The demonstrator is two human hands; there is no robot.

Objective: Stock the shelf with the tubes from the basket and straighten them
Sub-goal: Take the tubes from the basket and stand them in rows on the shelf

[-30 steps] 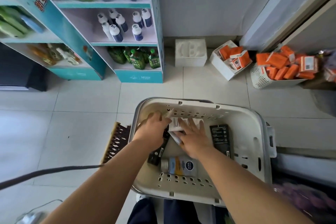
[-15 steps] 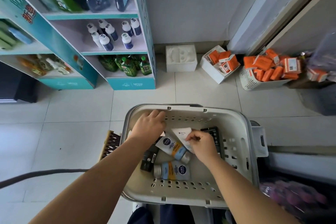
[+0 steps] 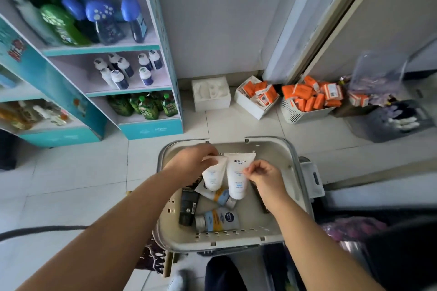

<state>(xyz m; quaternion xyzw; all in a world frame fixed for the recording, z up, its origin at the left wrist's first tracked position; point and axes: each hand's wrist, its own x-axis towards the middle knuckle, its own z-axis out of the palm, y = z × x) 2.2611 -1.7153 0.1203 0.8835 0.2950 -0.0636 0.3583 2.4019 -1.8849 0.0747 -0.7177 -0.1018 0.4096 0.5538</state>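
Basket (image 3: 295, 160) interior is crowded on the left and centre: both hands, left hand (image 3: 191, 163) and right hand (image 3: 264, 175), hold two white tubes (image 3: 236, 175) above it, with a black tube (image 3: 188, 208) and two blue-orange tubes (image 3: 217, 218) lying below; free room only along the right wall and near-right corner. Open tiled floor (image 3: 71, 177) between basket and shelf unit (image 3: 151, 127) gives a clear path. Middle shelf has free space at its front and right beside small white-capped bottles (image 3: 123, 73); top and bottom shelves are packed, and boxes of orange packs (image 3: 305, 97) block the floor at the right wall.
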